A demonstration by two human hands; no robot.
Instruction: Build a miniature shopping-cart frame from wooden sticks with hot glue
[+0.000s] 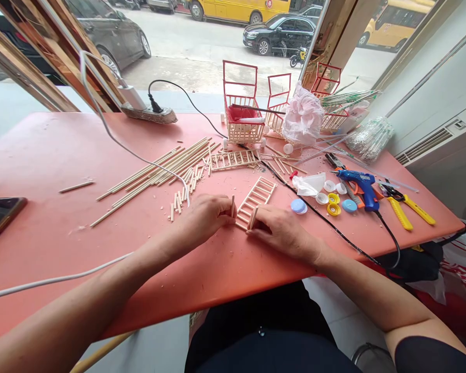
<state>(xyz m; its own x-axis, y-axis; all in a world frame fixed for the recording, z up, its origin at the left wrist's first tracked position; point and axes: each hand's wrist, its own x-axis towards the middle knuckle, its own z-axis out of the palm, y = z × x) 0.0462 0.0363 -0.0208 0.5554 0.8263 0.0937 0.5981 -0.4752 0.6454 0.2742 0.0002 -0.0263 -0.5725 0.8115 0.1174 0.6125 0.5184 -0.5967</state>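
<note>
A small ladder-like frame of wooden sticks lies on the pink table between my hands. My left hand is at its near left side, thumb and fingers pinched on a short wooden stick that stands upright. At the near right side of the frame, my right hand is closed on another short wooden stick, tilted slightly. Whether either stick touches the frame I cannot tell. A second ladder-like frame lies farther back, beside a pile of short cut sticks.
Long wooden sticks lie to the left. At the back stands a miniature stick-built cart. On the right are a blue glue gun, yellow-handled pliers and bottle caps. A black cord crosses the table; a phone lies left.
</note>
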